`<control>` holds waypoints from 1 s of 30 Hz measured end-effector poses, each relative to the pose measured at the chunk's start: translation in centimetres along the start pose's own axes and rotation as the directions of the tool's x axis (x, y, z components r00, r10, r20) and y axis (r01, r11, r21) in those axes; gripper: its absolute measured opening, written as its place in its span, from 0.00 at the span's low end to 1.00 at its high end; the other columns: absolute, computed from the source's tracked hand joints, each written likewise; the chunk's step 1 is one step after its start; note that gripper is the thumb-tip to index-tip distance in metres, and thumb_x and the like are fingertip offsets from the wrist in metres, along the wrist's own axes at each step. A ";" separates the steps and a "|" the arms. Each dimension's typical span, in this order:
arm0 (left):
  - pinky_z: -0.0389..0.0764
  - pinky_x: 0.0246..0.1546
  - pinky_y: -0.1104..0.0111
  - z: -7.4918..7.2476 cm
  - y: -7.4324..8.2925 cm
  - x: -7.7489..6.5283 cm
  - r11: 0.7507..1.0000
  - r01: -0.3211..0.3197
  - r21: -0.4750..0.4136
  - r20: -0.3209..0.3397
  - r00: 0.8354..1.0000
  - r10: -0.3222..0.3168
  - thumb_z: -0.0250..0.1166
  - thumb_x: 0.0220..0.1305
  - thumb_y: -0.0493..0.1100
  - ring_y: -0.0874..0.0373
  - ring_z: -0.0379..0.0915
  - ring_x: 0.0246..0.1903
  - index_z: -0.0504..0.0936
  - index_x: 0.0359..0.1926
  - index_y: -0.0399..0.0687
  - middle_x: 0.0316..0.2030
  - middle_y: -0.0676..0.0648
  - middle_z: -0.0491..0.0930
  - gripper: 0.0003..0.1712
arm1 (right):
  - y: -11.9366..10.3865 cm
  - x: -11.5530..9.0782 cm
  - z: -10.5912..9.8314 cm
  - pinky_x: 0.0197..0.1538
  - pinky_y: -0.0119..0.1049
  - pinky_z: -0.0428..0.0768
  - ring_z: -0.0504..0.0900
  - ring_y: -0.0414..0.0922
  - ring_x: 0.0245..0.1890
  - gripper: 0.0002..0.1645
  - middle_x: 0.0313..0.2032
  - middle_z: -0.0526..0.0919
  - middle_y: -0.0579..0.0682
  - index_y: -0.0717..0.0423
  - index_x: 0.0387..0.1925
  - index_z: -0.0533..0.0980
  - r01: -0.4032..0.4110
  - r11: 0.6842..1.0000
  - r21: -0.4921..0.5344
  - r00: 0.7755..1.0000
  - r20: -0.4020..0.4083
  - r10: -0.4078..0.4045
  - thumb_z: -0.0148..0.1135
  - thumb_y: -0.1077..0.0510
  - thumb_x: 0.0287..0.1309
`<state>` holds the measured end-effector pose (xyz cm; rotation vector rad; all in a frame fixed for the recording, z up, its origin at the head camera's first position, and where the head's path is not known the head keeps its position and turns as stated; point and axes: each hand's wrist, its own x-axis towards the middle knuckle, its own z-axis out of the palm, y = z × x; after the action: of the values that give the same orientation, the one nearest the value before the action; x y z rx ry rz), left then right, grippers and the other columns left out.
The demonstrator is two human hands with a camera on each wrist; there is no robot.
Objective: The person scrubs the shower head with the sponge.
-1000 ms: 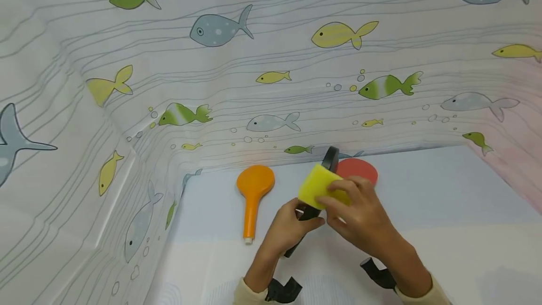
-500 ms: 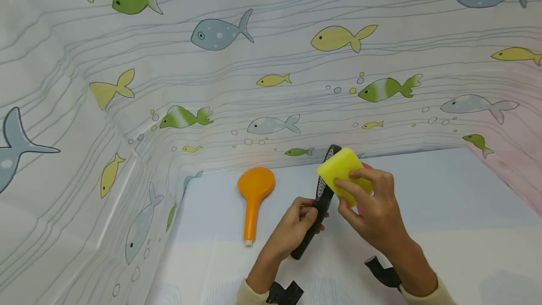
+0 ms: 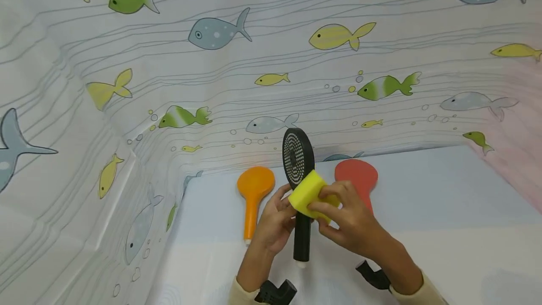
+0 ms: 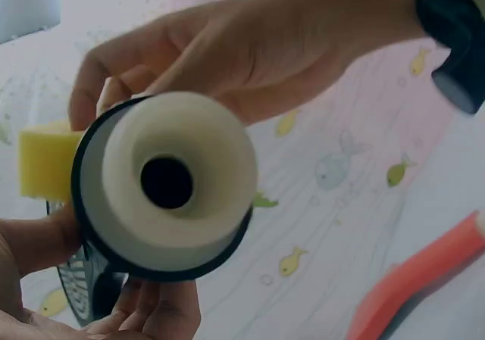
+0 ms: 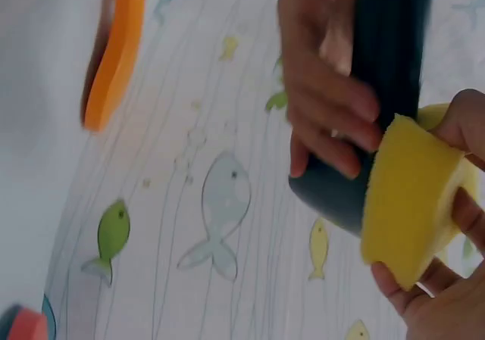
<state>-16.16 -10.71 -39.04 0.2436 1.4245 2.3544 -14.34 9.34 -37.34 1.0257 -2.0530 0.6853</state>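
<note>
Looks like the wipe-down step: right hand [image 3: 349,218] has the yellow sponge [image 3: 308,193] across the neck area of the black hand shower [image 3: 301,154], left hand [image 3: 271,225] doing the holding. Hand shower is up off the worktop [image 3: 432,187], roughly upright, handle [image 3: 302,241] down, spray face [image 3: 293,156] angled toward the left side. Left hand wraps it from the left near the neck, thumb one side and fingers the other per the left wrist view, so it reads as a real grip; the sponge hides part of it from above. Right hand comes in from the right, fingertips and thumb pinching the sponge. Can't fully confirm sponge pressure or full contact from these angles; right wrist view at least puts it right up against the black body, next to the left fingers. Next move, my read: keep the left grip firm, press the sponge flat and stroke along, then turn the piece for any unwiped side. Watch for sponge and left fingers fouling each other at the neck. Orange hand shower [image 3: 256,182] and red hand shower [image 3: 357,175] lie on the worktop, one either side, neither held.
</note>
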 end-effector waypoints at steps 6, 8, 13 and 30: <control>0.79 0.48 0.66 -0.2 1.3 -0.3 0.995 -0.039 -0.095 0.012 0.999 0.040 0.55 0.62 0.33 0.56 0.77 0.44 0.50 0.66 0.52 0.55 0.42 0.73 0.35 | -1.0 -0.1 -0.6 0.48 0.17 0.67 0.64 0.38 0.49 0.24 0.45 0.71 0.42 0.40 0.42 0.76 -0.063 0.984 0.166 0.984 0.174 0.033 0.66 0.61 0.37; 0.79 0.49 0.66 -0.3 1.6 -0.4 0.993 -0.052 -0.102 0.017 0.998 0.054 0.56 0.62 0.34 0.56 0.77 0.44 0.50 0.65 0.53 0.55 0.43 0.73 0.35 | -1.2 -0.1 -1.0 0.46 0.16 0.69 0.64 0.37 0.49 0.25 0.45 0.70 0.41 0.38 0.41 0.76 -0.072 0.978 0.198 0.979 0.201 0.032 0.66 0.62 0.35; 0.80 0.44 0.69 -0.6 1.8 -0.6 0.996 -0.066 -0.066 0.033 0.997 0.068 0.57 0.61 0.34 0.57 0.77 0.43 0.52 0.67 0.55 0.57 0.43 0.70 0.37 | -1.1 0.2 -0.9 0.48 0.18 0.69 0.64 0.43 0.51 0.13 0.46 0.71 0.47 0.41 0.40 0.78 -0.048 0.984 0.173 0.994 0.107 0.030 0.62 0.55 0.49; 0.79 0.40 0.65 0.9 -0.5 0.2 0.950 0.038 0.311 0.012 0.999 -0.044 0.69 0.53 0.40 0.55 0.80 0.36 0.52 0.66 0.68 0.56 0.45 0.73 0.47 | 3.2 -0.3 -3.3 0.44 0.31 0.64 0.64 0.61 0.51 0.22 0.48 0.72 0.64 0.57 0.41 0.80 -0.313 0.941 -0.126 0.937 -0.204 0.284 0.49 0.48 0.53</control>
<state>-15.87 -9.69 -39.05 0.3157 1.7707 2.0804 -15.64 13.55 -36.03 0.5422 -2.0815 0.7280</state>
